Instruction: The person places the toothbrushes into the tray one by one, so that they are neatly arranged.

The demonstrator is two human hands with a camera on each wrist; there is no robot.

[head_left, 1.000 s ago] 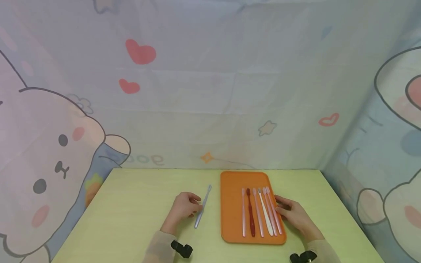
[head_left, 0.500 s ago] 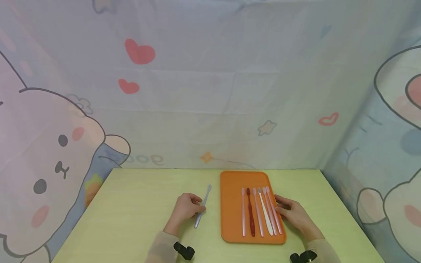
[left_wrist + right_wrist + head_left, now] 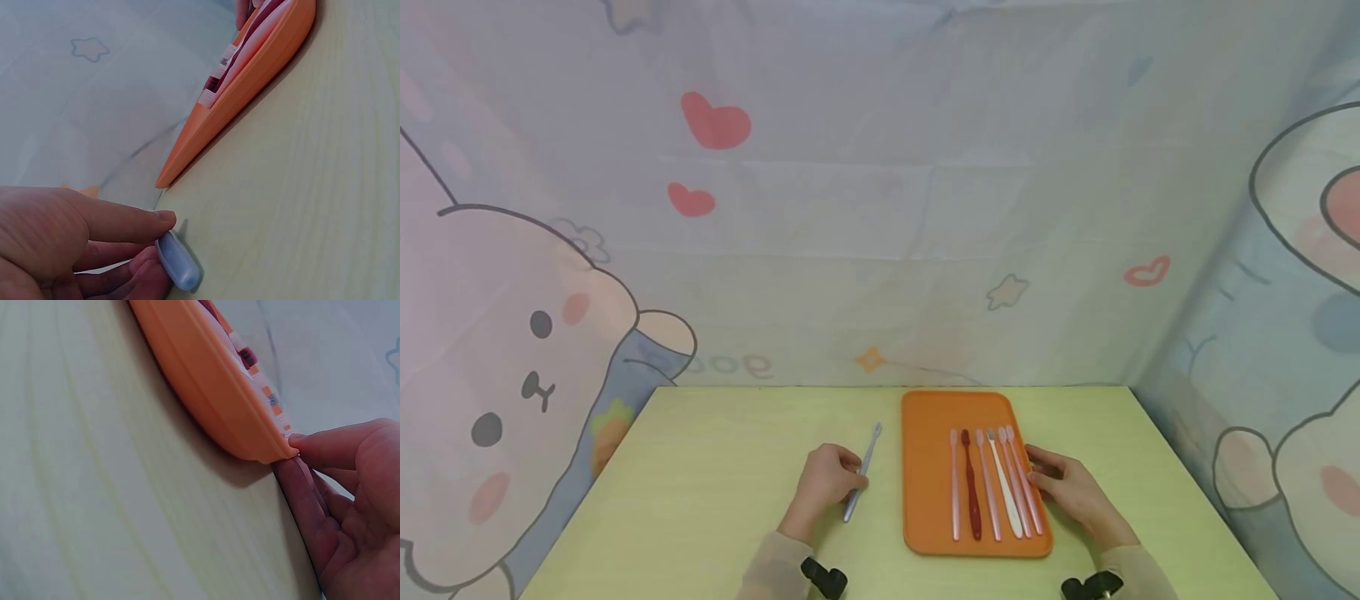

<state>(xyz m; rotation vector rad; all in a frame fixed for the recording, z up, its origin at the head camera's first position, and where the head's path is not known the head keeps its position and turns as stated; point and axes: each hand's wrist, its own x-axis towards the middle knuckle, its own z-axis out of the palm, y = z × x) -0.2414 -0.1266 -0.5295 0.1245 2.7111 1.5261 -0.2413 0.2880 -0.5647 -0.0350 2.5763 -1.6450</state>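
My left hand (image 3: 826, 486) pinches a light blue toothbrush (image 3: 870, 450) left of the tray, thumb on one side and fingers curled on the other. In the left wrist view the rounded handle end of the toothbrush (image 3: 180, 265) sticks out past the fingers, close over the table. My right hand (image 3: 1072, 492) grips the right rim of an orange tray (image 3: 925, 475). The right wrist view has its thumb on top of the tray's rim (image 3: 250, 440) and fingers below. On the tray lie a dark red toothbrush (image 3: 973, 496), a white toothbrush (image 3: 1009, 492) and several pink toothbrushes (image 3: 956, 492), roughly side by side.
The pale yellow-green table (image 3: 715, 467) ends at the back against a cartoon-printed cloth (image 3: 850, 208). More printed cloth (image 3: 1300, 350) hangs along the right side. The left part of the tray's floor is bare.
My left hand has moved slightly right and closed its thumb and fingers on the light blue toothbrush, which has barely moved. The right hand and tray stay in place.
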